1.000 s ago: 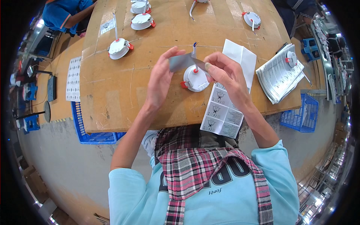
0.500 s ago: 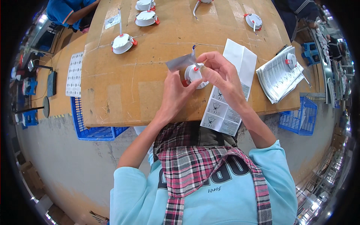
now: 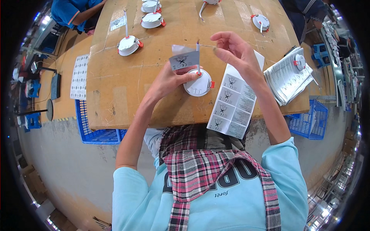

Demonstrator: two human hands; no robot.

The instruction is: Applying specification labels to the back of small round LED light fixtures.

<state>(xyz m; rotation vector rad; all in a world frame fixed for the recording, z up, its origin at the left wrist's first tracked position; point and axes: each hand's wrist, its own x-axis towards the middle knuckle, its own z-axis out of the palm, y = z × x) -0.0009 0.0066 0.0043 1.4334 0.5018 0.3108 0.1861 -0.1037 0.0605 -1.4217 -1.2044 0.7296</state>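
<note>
A round white downlight with red spring clips sits on the table in front of me, its short white cable standing up. A silvery printed label is wrapped on that cable and sticks out to the left like a flag. My left hand grips the downlight, thumb across its top; its other fingers are partly hidden behind the label and lamp. To the right of the cable's tip, my right hand is raised with thumb and forefinger apart. Below it lies a sheet of labels, overhanging the table's front edge.
Other downlights stand at the far side of the cardboard-covered table; one has a flag label. At right, another downlight rests on a stack of printed leaflets. Blue crates stand below. Another person's arm shows far left.
My right hand has moved away from the cable, up and to the right, and its fingers have parted. The label now hangs leftward from the cable with its printed side showing.
</note>
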